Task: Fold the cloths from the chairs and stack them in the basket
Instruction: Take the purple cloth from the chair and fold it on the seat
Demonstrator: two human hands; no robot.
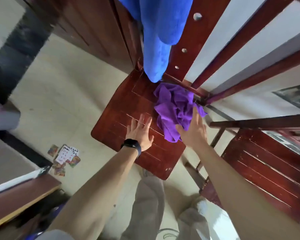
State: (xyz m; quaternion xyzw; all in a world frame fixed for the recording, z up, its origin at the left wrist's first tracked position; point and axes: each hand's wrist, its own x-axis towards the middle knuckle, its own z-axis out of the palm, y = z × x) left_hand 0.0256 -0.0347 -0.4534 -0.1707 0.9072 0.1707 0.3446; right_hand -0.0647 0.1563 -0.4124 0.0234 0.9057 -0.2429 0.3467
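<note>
The purple cloth (173, 108) lies crumpled on the rear right part of the chair seat (125, 118). The blue cloth (156, 40) hangs over the chair back, its lower end just behind the purple cloth.

- Left hand (140, 134): fingers straight and spread over the bare seat, holding nothing.
- Right hand (194, 130): fingers extended, touching the purple cloth's right side, not curled round it.

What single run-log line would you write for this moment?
purple cloth: crumpled on chair seat | left hand: open above seat | right hand: open at purple cloth | blue cloth: draped over chair back
</note>
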